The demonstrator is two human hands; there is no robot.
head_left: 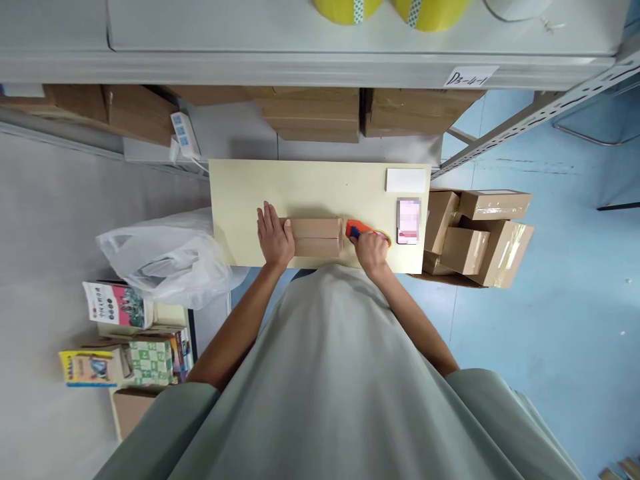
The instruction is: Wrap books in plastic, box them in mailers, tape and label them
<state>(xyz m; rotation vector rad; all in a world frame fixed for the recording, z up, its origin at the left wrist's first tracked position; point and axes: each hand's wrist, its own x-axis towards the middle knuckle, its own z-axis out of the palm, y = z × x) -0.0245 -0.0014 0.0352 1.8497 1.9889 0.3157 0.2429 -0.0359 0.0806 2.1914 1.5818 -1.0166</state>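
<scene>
A small closed brown cardboard box (317,238) lies lengthwise on the cream tabletop (300,187), a seam running along its top. My left hand (275,239) presses against the left end of the box, fingers stretched out and the thumb reaching its upper edge. In my right hand (372,252) is an orange and dark blue tape dispenser (357,227), fingers wrapped round it. Its front end sits by the box's right end; whether the two touch I cannot tell. A phone (409,221) with a lit screen lies right of this hand, below a white rectangular item (406,180).
Above the table runs a grey metal shelf (280,69) carrying yellow tape rolls (434,12). Cardboard boxes (315,115) stand beneath it. A carton of boxes (465,248) is at the right. Left are a white plastic bag (170,260) and books (150,360).
</scene>
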